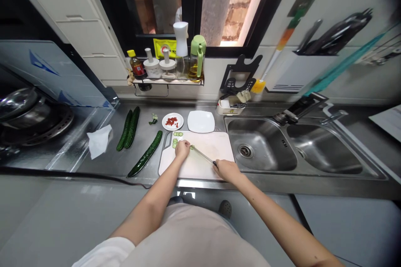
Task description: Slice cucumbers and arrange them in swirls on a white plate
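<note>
A white cutting board (216, 144) lies on the steel counter with cucumber slices (178, 134) laid out near its upper left corner. My right hand (227, 170) grips the dark handle of a knife (203, 156), whose blade slants up and left across the board. Close to the blade's tip, my left hand (182, 149) has its fingers pinched together over small green cucumber slices (192, 147); the fingers partly hide them. Beyond the board are a white plate of chopped red pieces (172, 122) and a bare white square plate (201, 121).
Whole cucumbers (145, 154) and a crumpled white tissue (100, 140) lie left of the board. Cucumber trimmings (153, 119) sit behind. A double sink (261, 144) is on the right, and a pot (25, 110) stands far left. Condiment bottles line a wall rack (169, 80).
</note>
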Demonstrator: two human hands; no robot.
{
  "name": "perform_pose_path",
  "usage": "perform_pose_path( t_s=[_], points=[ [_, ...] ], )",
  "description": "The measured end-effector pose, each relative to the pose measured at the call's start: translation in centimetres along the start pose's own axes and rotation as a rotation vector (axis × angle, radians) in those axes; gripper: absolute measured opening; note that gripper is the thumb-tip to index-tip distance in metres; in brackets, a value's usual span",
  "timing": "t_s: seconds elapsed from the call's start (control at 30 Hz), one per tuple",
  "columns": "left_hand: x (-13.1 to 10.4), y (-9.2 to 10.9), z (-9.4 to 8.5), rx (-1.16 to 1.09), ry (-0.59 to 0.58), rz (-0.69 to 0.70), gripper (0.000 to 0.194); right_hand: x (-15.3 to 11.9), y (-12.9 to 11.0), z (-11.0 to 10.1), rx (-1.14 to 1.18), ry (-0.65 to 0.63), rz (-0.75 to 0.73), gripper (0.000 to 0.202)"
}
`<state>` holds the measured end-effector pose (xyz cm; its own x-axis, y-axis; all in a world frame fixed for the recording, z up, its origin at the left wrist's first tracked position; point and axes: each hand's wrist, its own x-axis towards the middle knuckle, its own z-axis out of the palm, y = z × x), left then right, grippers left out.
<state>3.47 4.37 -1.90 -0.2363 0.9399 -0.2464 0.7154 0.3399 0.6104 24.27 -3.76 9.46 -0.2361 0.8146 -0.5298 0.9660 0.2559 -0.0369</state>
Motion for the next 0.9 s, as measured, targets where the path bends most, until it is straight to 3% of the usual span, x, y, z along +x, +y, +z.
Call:
perform_pose_path(
  t_s=[0.53, 0.9],
  points=[
    [0.0, -0.3, 0.1, 0.017, 0.027, 0.053, 0.014, -0.6, 1.1, 0.3, 0.053, -0.028, 0.011, 0.035],
    [0.0, -0.6, 0.3, 0.050, 0.040, 0.092, 0.015, -1.8, 1.0, 4.3, 0.160, 0.034, 0.088, 0.040]
  ],
)
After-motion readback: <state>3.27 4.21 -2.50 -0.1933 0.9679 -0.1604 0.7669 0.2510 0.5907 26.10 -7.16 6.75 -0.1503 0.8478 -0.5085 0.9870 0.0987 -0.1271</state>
